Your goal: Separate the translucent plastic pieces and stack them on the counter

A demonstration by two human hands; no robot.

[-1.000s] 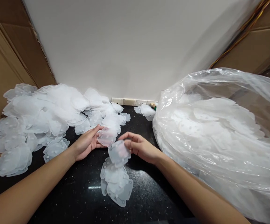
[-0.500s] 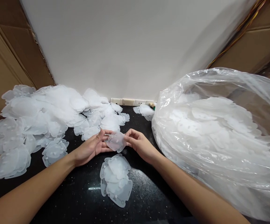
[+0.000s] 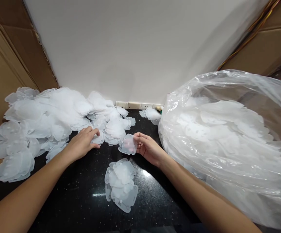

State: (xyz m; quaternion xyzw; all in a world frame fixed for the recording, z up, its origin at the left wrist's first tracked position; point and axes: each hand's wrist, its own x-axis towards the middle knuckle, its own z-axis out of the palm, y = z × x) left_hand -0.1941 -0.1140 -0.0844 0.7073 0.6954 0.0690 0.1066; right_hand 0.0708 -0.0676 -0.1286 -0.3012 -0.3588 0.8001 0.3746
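Hands have parted: half a second ago both met at one piece, whereas now the left hand point(image 3: 83, 144) has moved left to the loose edge of the scattered pieces. Its thumb and fingers curl with a gap between them beside a frosted white plastic sheet point(image 3: 98, 138); whether the fingertips touch it cannot be told. The right hand point(image 3: 149, 149) alone pinches a thin, translucent, roughly square plastic piece with small holes point(image 3: 127, 144) by its right edge, above the middle of the black speckled countertop point(image 3: 74, 200). That seems to leave the left hand free for handling other sheets. The near stack of frosted plastic pieces point(image 3: 122, 186), fanned unevenly, lies in much the same place as before.

Around them, a large heap of frosted white pieces point(image 3: 55, 108) covers the far left, overlapping at many angles, so single sheets may be awkward to separate. On the right, a bulky clear plastic bag point(image 3: 191, 157) full of similar pieces bulges close to the right forearm and probably limits its room. At the far edge, a cream power strip point(image 3: 134, 105) runs along the white wall point(image 3: 130, 48), with a small cluster of frosted sheets point(image 3: 151, 114) just before its right end.
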